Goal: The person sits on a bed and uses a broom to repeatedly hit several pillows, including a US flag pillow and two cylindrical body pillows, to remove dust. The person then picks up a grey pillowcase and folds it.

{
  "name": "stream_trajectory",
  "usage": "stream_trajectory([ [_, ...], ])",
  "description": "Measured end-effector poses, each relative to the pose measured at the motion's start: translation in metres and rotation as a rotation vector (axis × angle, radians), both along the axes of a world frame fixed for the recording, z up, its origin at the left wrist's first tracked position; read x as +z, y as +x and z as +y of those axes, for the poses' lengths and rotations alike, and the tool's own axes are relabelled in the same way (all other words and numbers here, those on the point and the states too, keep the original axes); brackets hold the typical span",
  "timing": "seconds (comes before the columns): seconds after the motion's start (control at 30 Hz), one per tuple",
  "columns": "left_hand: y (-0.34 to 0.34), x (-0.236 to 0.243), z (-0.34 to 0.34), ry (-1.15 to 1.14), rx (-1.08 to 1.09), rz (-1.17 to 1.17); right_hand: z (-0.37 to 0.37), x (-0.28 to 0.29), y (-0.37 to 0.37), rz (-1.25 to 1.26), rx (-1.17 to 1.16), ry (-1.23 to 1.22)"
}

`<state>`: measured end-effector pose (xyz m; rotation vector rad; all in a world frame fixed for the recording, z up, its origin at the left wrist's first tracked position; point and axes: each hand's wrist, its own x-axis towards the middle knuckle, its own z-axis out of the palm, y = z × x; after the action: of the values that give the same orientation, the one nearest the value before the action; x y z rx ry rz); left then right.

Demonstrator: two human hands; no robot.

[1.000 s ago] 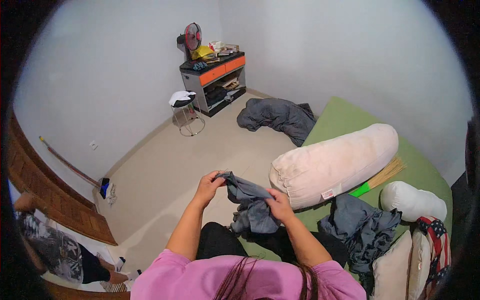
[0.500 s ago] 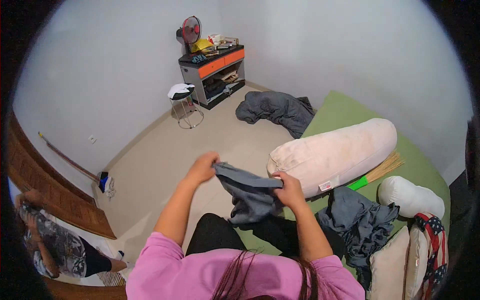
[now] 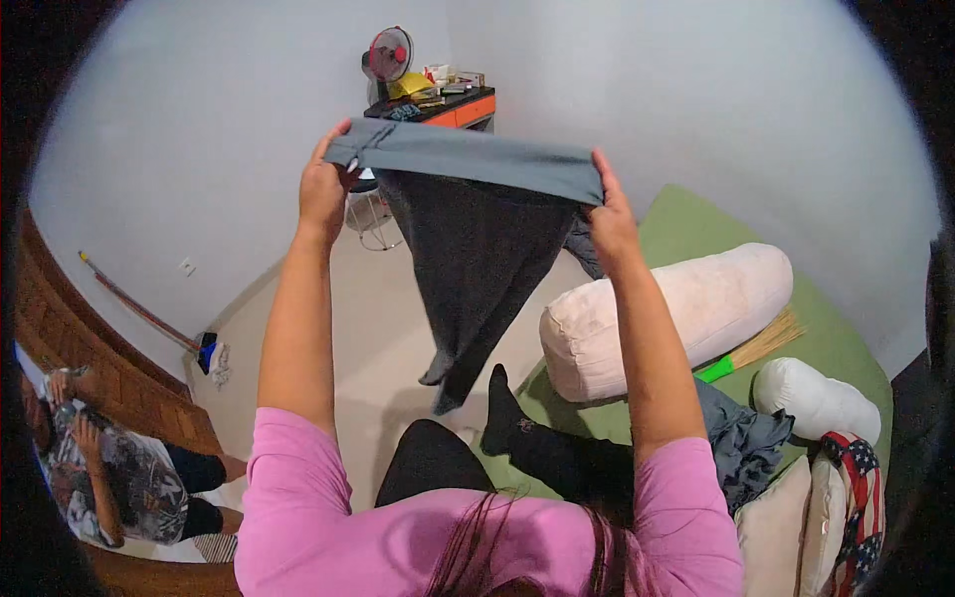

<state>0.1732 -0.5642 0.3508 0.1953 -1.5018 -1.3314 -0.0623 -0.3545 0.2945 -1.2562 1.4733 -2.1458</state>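
Observation:
A grey fabric cover (image 3: 477, 239) hangs stretched between my raised hands, its wide lighter hem pulled taut across the top. My left hand (image 3: 323, 189) grips one end of the hem, thumb and fingers closed on the cloth. At the other end, my right hand (image 3: 612, 214) pinches the hem the same way. Below, the dark cloth narrows to two hanging tips above the floor. To the right, a long off-white bolster (image 3: 667, 313) lies on the green mattress (image 3: 667, 224), beyond my right forearm.
A straw hand broom (image 3: 756, 348), white pillow (image 3: 816, 398), crumpled grey cloth (image 3: 746, 438) and several cushions lie on the mattress. Behind the cover stand a stool (image 3: 373, 219) and a cabinet with a fan (image 3: 388, 55). At left are a long-handled mop (image 3: 139, 303) and another person (image 3: 129, 458).
Both hands have risen and moved farther apart, stretching the hem. The cover, bunched low before, now hangs at length. My leg at the mattress edge has come into view.

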Motion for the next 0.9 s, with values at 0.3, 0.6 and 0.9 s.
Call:
stream_trajectory([
  [0.3, 0.002, 0.001, 0.018, 0.147, -0.070, 0.158, 0.010, 0.010, -0.002, 0.190, -0.129, -0.003],
  [0.6, 0.014, -0.111, 0.015, 0.307, -0.161, -0.112, 0.046, -0.080, 0.018, -0.493, 0.199, 0.311],
  [0.9, 0.031, -0.180, 0.070, 0.778, -0.500, -0.051, 0.089, -0.166, 0.031, -0.826, 0.212, 0.187],
])
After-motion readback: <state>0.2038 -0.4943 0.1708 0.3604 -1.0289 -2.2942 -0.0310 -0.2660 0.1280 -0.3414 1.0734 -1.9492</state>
